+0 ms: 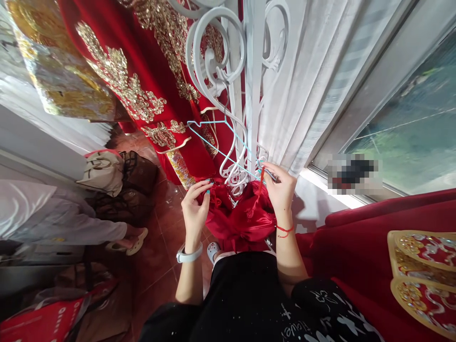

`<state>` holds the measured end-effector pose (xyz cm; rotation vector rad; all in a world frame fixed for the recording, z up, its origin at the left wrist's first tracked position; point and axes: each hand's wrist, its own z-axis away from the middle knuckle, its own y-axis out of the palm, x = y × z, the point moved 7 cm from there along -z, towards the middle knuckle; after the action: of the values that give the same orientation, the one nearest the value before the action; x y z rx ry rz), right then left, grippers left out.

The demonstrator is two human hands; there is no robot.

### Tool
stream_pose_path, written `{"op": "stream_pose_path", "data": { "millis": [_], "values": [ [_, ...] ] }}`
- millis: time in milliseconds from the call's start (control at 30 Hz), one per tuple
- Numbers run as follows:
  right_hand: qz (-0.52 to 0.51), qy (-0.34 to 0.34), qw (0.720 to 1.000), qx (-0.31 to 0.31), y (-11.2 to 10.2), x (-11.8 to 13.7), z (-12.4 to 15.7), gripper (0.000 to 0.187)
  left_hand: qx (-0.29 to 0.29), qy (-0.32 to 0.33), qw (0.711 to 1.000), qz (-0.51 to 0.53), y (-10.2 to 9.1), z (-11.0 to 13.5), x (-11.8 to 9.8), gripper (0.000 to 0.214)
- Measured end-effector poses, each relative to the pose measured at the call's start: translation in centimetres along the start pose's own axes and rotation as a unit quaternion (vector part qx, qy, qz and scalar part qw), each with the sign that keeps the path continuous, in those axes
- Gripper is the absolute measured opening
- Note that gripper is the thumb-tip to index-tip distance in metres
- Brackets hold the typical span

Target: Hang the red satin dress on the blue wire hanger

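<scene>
A light-blue wire hanger hangs by its metal hook from a white scrolled metal rack. Just below it a shiny red satin garment droops in gathered folds between my hands. My left hand pinches the garment's upper left edge, thumb and fingertips together; the exact bit in the pinch is partly hidden. At the hanger's lower right end, my right hand is closed on the wire, with a thin red strap dangling by its fingers.
Red robes with gold sequins hang at upper left. Bags lie on the tiled floor, near another person's leg. A white curtain and a window stand to the right, above red cloth with embroidered panels.
</scene>
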<state>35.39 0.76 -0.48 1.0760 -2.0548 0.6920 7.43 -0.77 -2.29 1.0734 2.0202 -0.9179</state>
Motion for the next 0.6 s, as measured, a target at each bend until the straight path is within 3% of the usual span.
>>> {"op": "stream_pose_path", "data": {
  "millis": [233, 367, 467, 600],
  "values": [
    [-0.049, 0.021, 0.998, -0.025, -0.6, 0.0, -0.2, 0.034, 0.031, 0.030, 0.992, -0.115, -0.3, -0.5, -0.2, 0.037],
    [-0.033, 0.018, 0.999, -0.026, -0.4, 0.3, -0.2, 0.020, 0.062, 0.044, 0.986, -0.151, 0.0, -0.8, 1.0, 0.041],
    [-0.038, 0.019, 0.999, -0.017, -0.1, 0.5, -0.3, 0.004, 0.121, 0.056, 0.973, -0.187, 0.5, -0.9, 2.8, 0.042],
    [-0.029, 0.029, 0.999, 0.009, 0.1, 0.6, -0.4, 0.004, 0.222, 0.084, 0.929, -0.285, 0.4, -1.1, 5.1, 0.041]
  ]
}}
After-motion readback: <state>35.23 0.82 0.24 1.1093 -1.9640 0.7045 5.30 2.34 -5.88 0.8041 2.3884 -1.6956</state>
